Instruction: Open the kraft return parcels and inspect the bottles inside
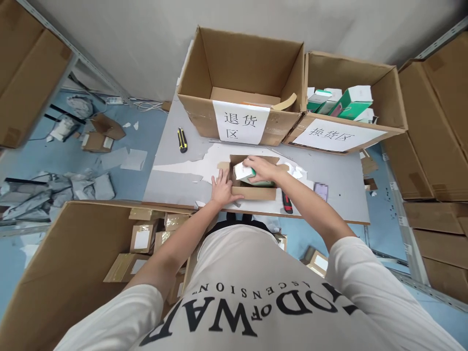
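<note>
On the table before me a small cardboard box [256, 193] lies with its flaps spread. Inside it, tilted up at the left end, is a white and green product box [243, 172]. My right hand [260, 168] reaches over the top and grips that product box, its fingers curled over the upper side. With fingers spread, my left hand [222, 189] presses on the left flap and near corner of the cardboard box. A red and black utility knife [287, 202] lies just right of the cardboard box. The lower part of the product box is hidden by the cardboard walls.
Two large labelled cartons stand at the back: the left carton [190, 111] and the right carton [389, 122], with green and white boxes [356, 102] inside. A yellow utility knife [182, 140] lies at left. Below left, a big carton [44, 273] holds several parcels [142, 238].
</note>
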`<state>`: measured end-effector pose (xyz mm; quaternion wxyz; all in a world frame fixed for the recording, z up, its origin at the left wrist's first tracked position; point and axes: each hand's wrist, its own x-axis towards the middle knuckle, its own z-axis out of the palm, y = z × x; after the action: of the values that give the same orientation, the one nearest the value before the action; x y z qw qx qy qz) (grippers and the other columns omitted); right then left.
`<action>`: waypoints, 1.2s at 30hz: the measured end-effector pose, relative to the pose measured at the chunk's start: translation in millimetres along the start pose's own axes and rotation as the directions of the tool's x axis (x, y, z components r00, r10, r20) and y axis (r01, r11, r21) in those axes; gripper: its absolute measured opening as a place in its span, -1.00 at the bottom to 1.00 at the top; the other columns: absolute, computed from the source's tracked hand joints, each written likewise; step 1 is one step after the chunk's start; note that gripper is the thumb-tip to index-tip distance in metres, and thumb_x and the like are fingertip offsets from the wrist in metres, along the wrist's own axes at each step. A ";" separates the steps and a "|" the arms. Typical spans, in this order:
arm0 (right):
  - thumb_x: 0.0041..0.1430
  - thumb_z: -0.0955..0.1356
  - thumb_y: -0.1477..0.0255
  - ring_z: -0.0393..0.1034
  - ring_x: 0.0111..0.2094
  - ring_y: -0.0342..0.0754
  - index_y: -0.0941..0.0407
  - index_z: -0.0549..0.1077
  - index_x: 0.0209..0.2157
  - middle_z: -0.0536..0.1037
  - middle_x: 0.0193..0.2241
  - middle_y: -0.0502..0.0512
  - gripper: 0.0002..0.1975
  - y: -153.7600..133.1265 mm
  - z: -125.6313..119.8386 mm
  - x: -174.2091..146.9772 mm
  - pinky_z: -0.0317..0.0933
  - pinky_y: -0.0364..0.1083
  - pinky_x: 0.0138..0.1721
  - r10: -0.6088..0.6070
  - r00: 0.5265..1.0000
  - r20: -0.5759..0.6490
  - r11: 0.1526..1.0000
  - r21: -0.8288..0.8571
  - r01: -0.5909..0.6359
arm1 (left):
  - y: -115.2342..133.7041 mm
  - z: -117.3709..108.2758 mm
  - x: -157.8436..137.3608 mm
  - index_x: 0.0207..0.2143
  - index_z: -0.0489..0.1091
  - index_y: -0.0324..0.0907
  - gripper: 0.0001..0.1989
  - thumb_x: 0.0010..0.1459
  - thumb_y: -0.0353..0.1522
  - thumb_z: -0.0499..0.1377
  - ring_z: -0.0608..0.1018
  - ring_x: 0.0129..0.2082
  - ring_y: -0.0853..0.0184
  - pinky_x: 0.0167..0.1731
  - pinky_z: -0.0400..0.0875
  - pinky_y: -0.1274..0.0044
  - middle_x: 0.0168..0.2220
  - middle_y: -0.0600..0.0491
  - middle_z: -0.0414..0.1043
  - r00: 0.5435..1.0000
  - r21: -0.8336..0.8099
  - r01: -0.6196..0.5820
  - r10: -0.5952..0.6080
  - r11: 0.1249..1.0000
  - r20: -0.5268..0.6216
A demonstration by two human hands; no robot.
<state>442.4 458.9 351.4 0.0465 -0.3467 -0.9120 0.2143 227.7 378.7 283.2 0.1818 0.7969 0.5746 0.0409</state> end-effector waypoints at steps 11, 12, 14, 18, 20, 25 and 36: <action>-0.21 0.44 0.31 0.32 -0.01 0.14 0.01 0.14 -0.21 0.35 -0.07 0.18 -0.48 -20.0 -44.2 -103.8 0.24 0.11 -0.06 0.239 0.553 -0.799 0.971 0.214 -0.109 | -11.8 -15.5 71.4 -0.16 0.47 -0.26 -0.41 -0.04 0.04 0.27 -0.10 0.37 -0.20 0.21 -0.10 -0.13 0.37 -0.24 -0.11 1.000 0.041 -0.015 0.016 0.999 -0.023; -0.21 0.44 0.32 0.33 -0.02 0.14 0.01 0.14 -0.22 0.36 -0.07 0.18 -0.48 -25.8 -32.9 -110.1 0.26 0.11 -0.07 0.245 0.547 -0.800 0.968 0.230 -0.097 | -11.7 -17.4 75.3 -0.15 0.47 -0.26 -0.42 -0.04 0.03 0.27 -0.10 0.37 -0.19 0.22 -0.13 -0.12 0.37 -0.24 -0.09 0.999 0.045 -0.027 0.028 0.999 -0.026; -0.22 0.45 0.34 0.35 -0.03 0.14 0.01 0.15 -0.23 0.37 -0.09 0.18 -0.49 -35.7 -2.5 -117.0 0.28 0.10 -0.09 0.246 0.567 -0.786 0.965 0.256 -0.065 | -10.8 -20.1 79.5 -0.10 0.46 -0.25 -0.42 -0.02 0.00 0.28 -0.08 0.37 -0.17 0.24 -0.20 -0.11 0.36 -0.25 -0.06 0.998 0.037 -0.053 0.054 0.998 -0.040; -0.19 0.45 0.39 0.38 -0.04 0.10 0.02 0.16 -0.26 0.37 -0.10 0.18 -0.53 -44.8 65.7 -113.8 0.29 0.05 -0.10 0.322 0.652 -0.687 0.933 0.346 -0.096 | -8.4 -21.2 69.3 0.01 0.40 -0.21 -0.47 0.09 -0.07 0.20 -0.07 0.38 -0.13 0.24 -0.29 -0.13 0.36 -0.23 -0.04 0.990 -0.049 -0.059 0.053 0.997 -0.130; -0.19 0.43 0.42 0.38 -0.05 0.09 0.02 0.15 -0.28 0.37 -0.10 0.18 -0.56 -44.3 92.1 -109.7 0.29 0.03 -0.10 0.363 0.670 -0.647 0.914 0.388 -0.120 | -7.0 -18.1 52.2 0.04 0.38 -0.20 -0.55 0.19 -0.14 0.10 -0.05 0.38 -0.08 0.24 -0.28 -0.11 0.35 -0.22 0.00 0.976 -0.109 -0.093 0.069 0.990 -0.207; -0.12 0.43 0.39 0.36 -0.01 0.09 0.02 0.13 -0.28 0.36 -0.06 0.22 -0.58 -40.5 121.4 -107.4 0.28 0.04 -0.05 0.423 0.736 -0.528 0.871 0.460 -0.171 | 3.8 6.9 -7.6 0.21 0.16 -0.25 -0.31 0.10 -0.13 0.19 0.18 0.32 0.09 0.27 0.09 0.20 0.28 -0.25 0.15 0.924 -0.346 -0.378 0.326 0.859 -0.200; 0.06 0.37 0.34 0.25 0.12 0.19 0.11 0.28 -0.02 0.37 0.06 0.33 -0.57 -57.5 64.5 -97.6 -0.08 0.28 0.24 0.260 0.940 -0.222 0.963 0.128 -0.236 | 42.3 37.6 10.8 0.09 0.22 -0.18 -0.21 -0.21 -0.25 0.42 0.48 0.03 0.07 0.03 0.37 0.28 0.03 -0.13 0.42 0.971 -0.608 -0.204 0.238 0.767 -0.025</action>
<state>465.9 333.7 323.6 0.1447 -0.4790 -0.8372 0.2206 279.8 368.1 260.9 0.4367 0.7590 0.4284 0.2227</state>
